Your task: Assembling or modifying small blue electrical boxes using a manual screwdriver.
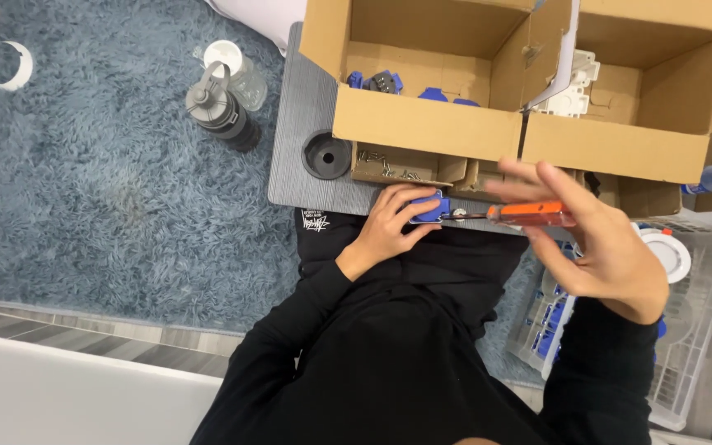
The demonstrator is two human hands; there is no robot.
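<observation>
Two boxes (pixel 426 124) sit behind the hands (bottles (pixel 222 105) left of the table (pixel 306 124)).

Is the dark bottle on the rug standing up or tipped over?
Standing: the dark bottle shows its cap and handle from above, beside a clear bottle.

Left hand (pixel 389 227) reaches forward, fingers curled shut in a pinch. Right hand (pixel 603 239) is raised nearer the camera, fingers (pixel 529 173) loosely spread, thumb gripping, black sleeves on both arms.
</observation>
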